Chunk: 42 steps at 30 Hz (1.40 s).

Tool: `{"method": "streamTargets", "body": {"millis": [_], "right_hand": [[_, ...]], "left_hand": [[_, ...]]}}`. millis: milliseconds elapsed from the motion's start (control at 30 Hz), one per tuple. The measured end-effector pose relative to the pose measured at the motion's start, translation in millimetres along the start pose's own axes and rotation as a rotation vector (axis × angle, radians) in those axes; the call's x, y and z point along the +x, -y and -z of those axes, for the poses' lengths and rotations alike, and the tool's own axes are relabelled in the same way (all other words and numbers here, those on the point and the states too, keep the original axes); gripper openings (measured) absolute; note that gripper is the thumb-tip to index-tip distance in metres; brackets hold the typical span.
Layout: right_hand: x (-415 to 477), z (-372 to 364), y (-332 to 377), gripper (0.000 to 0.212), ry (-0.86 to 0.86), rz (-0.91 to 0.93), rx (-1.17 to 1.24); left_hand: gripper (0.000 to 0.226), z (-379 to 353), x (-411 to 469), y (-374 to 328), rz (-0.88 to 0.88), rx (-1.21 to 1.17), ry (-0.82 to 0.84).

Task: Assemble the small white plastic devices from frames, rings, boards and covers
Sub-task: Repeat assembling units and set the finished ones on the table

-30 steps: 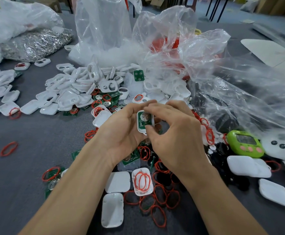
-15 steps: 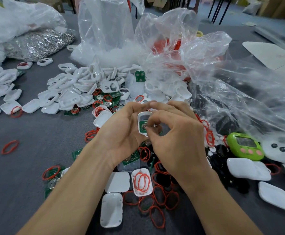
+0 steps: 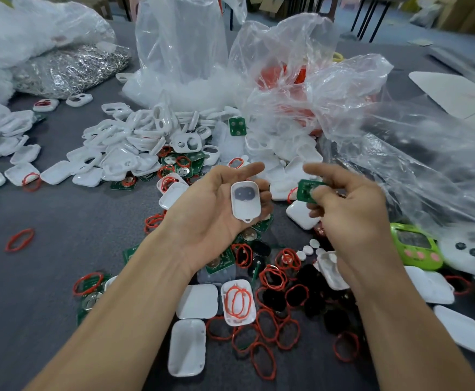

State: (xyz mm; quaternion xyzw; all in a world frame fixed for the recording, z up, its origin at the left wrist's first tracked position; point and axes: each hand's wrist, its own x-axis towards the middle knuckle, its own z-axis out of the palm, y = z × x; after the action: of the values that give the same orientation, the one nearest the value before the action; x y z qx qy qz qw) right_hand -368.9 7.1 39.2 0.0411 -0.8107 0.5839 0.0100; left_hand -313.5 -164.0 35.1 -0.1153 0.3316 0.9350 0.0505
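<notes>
Frame (image 3: pixel 244 200) cupped in left hand (image 3: pixel 210 213), board (image 3: pixel 305 190) pinched in right hand (image 3: pixel 354 218), above red rings (image 3: pixel 270 331).

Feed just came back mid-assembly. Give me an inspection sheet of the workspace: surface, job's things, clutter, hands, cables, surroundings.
Surface: grey table, strewn with parts across the middle.
Job's things: white frame in the left palm; green board held apart from it; pile of white frames; red rings; white covers near the forearms.
Clutter: clear plastic bags; bag of silvery metal parts; green handheld toy.
Hands: left hand palm up, cradles the frame; right hand pinches the board.
Cables: nothing seen.
Surroundings: dark furniture legs beyond the table.
</notes>
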Motion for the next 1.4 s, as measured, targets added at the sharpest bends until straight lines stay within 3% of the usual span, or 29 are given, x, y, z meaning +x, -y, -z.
{"method": "streamTargets", "body": {"millis": [200, 367, 433, 633, 767, 900, 1133, 1400], "right_hand": [[-9.8, -5.7, 4.0, 0.022, 0.034, 0.249, -0.561], [-11.3, -6.0, 6.8, 0.035, 0.099, 0.245, -0.795], [-12.8, -4.1, 7.0, 0.043, 0.103, 0.260, -0.698], [-12.3, -8.9, 11.8, 0.024, -0.009, 0.244, -0.009], [-15.1, -17.2, 7.8, 0.024, 0.068, 0.182, 0.142], [-16.9, -20.1, 5.7, 0.013, 0.133, 0.156, 0.164], [-21.1, -25.9, 5.2, 0.022, 0.256, 0.218, 0.030], [-22.7, -27.1, 3.9, 0.019, 0.125, 0.271, -0.090]], "left_hand": [[0.053, -0.5, -1.7, -1.5, -0.012, 0.004, -0.008], [0.052, -1.9, -2.3, -1.6, -0.011, 0.023, -0.024], [0.050, -1.6, -2.2, -1.6, -0.005, 0.029, -0.019], [0.050, -0.1, -1.0, 0.5, 0.025, 0.090, 0.011], [0.042, -2.9, -0.8, 2.2, 0.017, 0.128, 0.005], [0.037, -5.6, -1.5, 3.2, 0.028, 0.136, 0.035], [0.051, -4.4, -1.6, 5.0, 0.039, 0.207, 0.075], [0.048, -2.0, -0.9, 6.4, 0.039, 0.256, 0.060]]}}
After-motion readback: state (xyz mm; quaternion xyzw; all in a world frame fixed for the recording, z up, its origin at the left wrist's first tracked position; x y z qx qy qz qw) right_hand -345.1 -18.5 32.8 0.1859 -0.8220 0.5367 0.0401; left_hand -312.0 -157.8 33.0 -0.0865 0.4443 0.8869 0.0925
